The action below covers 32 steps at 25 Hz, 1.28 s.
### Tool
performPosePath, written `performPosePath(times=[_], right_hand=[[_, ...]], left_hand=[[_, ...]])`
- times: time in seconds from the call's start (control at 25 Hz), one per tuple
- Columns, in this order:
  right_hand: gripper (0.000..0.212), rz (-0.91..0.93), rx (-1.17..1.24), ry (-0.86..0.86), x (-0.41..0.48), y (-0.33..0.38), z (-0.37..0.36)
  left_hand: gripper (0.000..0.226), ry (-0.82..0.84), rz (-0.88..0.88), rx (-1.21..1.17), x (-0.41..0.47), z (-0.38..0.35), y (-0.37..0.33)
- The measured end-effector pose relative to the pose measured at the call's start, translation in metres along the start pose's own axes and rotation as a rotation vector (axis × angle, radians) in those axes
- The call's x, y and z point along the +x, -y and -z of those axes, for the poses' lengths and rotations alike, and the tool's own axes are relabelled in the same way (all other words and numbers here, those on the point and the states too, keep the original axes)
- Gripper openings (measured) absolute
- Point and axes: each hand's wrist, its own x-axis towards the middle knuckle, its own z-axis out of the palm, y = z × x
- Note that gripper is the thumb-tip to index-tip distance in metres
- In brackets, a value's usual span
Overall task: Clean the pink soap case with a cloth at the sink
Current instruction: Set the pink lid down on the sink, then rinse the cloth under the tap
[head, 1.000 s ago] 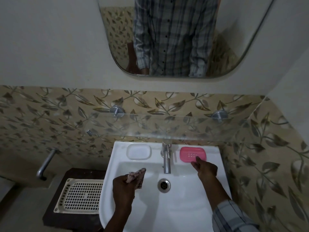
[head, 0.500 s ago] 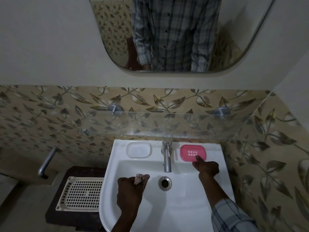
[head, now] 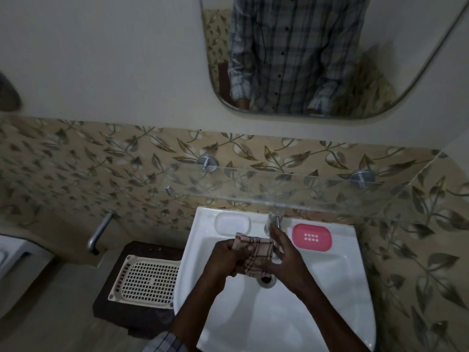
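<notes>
The pink soap case point(head: 311, 237) lies on the back right ledge of the white sink point(head: 324, 288), with nothing touching it. Over the basin, both hands hold a pink checked cloth point(head: 256, 251) spread between them. My left hand point(head: 224, 257) grips the cloth's left side, fingers curled round it. My right hand point(head: 284, 257) holds its right side with the thumb across the fabric. The cloth hangs just in front of the tap point(head: 272, 223) and partly hides the drain point(head: 266, 279).
A white soap dish recess point(head: 232, 223) sits on the sink's back left. A glass shelf point(head: 291, 191) juts out above the tap. Left of the sink, a cream perforated tray point(head: 146, 282) rests on a dark stool. A metal wall tap point(head: 97, 233) is further left.
My right hand left the pink soap case and came to the middle of the basin. The cloth, bunched in my left hand before, is now spread between both hands.
</notes>
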Motion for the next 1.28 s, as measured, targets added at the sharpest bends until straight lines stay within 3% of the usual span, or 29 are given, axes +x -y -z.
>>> performPosePath(times=[0.12, 0.28, 0.32, 0.4, 0.48, 0.56, 0.72, 0.84, 1.04, 1.28], right_hand=[[0.047, -0.194, 0.214, 0.04, 0.014, 0.0, -0.002], [0.04, -0.265, 0.172, -0.138, 0.015, 0.001, -0.017], [0.034, -0.27, 0.167, -0.17, 0.012, 0.0, -0.02], [0.018, -0.269, 0.176, -0.204, 0.002, -0.005, -0.021], [0.009, -0.293, 0.226, -0.217, -0.012, -0.008, -0.02], [0.011, -0.334, 0.339, -0.244, -0.025, -0.011, -0.018], [0.019, -0.348, 0.408, -0.326, -0.039, -0.02, -0.006], [0.033, -0.369, 0.489, -0.285, -0.042, -0.026, 0.0], [0.042, -0.333, 0.443, -0.315, -0.032, -0.022, 0.0], [0.044, -0.195, 0.406, -0.387, -0.003, 0.005, 0.015]], left_hand=[[0.012, 0.07, 0.029, -0.146, 0.004, 0.001, 0.0], [0.026, -0.095, 0.091, -0.185, 0.028, 0.017, 0.016], [0.033, -0.187, 0.075, -0.09, 0.039, 0.024, 0.019], [0.059, -0.325, -0.037, 0.347, 0.065, 0.04, 0.024], [0.091, -0.264, -0.154, 0.75, 0.093, 0.054, 0.025], [0.107, -0.1, -0.224, 0.92, 0.12, 0.064, 0.022], [0.103, 0.105, -0.27, 1.03, 0.151, 0.073, 0.025], [0.103, 0.054, -0.309, 0.924, 0.149, 0.071, 0.028], [0.085, -0.035, -0.588, 0.782, 0.109, 0.067, 0.039], [0.09, -0.043, -0.927, 1.052, 0.057, 0.057, 0.037]])
